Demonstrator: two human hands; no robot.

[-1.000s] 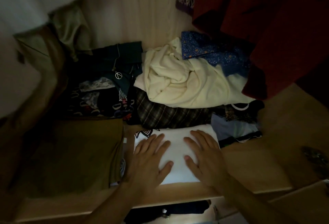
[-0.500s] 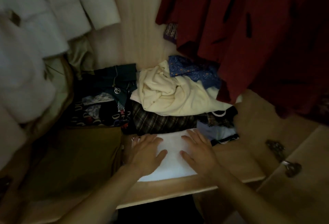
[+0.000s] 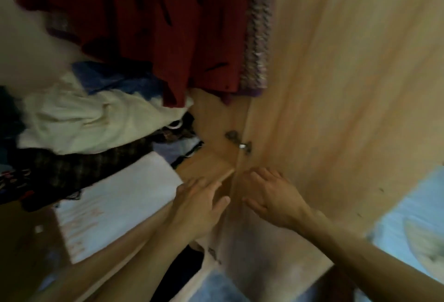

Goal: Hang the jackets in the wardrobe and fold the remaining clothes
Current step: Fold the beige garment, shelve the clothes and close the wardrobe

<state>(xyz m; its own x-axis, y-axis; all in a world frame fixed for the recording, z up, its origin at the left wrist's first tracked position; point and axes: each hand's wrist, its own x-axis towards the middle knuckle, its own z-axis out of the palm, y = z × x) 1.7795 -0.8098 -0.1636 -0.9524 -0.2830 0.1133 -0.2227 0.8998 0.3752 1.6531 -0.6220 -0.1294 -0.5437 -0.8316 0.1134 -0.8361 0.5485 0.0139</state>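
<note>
At the shelf's right end, left hand [image 3: 199, 205] flat, palm down, fingers together and straight, holding nothing; fingertips over the wooden shelf [image 3: 204, 165] edge. Right hand [image 3: 269, 196] just beside it, fingers slightly spread, empty, resting against the wardrobe door [image 3: 336, 85]. Folded white garment [image 3: 115, 203] lies on the shelf left of the left fingers, apart from them. Red jackets [image 3: 144, 25] hang above; cream cloth [image 3: 91, 119] heaped behind the white garment. Blurred frame.

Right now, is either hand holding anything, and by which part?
Nothing held. Left hand and right hand are open, fingers spread, off the folded white garment on the shelf.
</note>
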